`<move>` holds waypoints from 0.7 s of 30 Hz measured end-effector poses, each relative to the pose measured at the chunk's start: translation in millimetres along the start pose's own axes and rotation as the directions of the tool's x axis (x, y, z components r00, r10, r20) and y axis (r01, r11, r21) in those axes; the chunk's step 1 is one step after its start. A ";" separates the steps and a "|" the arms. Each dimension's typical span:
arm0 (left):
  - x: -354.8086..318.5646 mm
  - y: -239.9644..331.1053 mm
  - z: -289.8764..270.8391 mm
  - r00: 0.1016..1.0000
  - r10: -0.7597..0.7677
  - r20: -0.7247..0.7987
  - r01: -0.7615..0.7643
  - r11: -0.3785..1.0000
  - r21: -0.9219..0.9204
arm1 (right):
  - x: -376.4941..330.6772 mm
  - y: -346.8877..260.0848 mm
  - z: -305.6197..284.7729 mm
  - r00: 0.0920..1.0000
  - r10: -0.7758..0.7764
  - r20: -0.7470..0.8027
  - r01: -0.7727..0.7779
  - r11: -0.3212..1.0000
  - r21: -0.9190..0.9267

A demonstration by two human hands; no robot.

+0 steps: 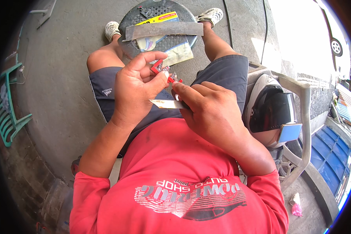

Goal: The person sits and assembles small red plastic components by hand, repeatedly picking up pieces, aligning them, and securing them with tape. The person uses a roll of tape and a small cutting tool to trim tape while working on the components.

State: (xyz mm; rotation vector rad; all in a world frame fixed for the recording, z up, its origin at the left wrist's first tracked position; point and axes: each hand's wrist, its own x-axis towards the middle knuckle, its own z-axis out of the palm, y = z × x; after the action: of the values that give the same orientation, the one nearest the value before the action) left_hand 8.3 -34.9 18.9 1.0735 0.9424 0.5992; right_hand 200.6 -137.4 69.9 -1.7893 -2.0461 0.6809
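Note:
My left hand pinches a small red piece with silver-and-dark raised parts between thumb and fingers. It looks like an emblem or cut lettering; its exact kind I cannot make out. My right hand is closed round a knife, whose flat, stained blade points left toward my left wrist. Most of the handle is hidden in the palm. The right index fingertip touches the lower right end of the red piece. Both hands are above my lap, close together.
Ahead, a dark round stool bears a long grey strip, a yellow package and a translucent sheet. A white helmet with a dark visor rests by the chair armrest at right. A green chair stands far left.

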 end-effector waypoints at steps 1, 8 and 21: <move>-0.1 -0.1 -0.2 1.000 0.002 0.000 -0.002 1.000 0.000 | 0.6 -1.2 -1.3 1.000 0.004 0.009 -0.004 1.000 -0.006; -2.5 -3.6 0.1 1.000 0.006 -0.003 -0.006 0.997 -0.076 | 1.6 -5.0 -0.4 1.000 -0.003 -0.005 0.003 1.000 -0.009; -5.9 -9.8 5.0 0.999 0.024 0.042 -0.022 0.998 -0.053 | -1.1 0.2 5.8 1.000 -0.018 -0.014 0.017 1.000 -0.024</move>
State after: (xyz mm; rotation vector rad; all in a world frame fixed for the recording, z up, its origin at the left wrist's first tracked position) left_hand 9.5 -45.7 12.7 1.0470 0.8742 0.6148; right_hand 197.8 -139.2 65.1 -1.7822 -2.0668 0.6392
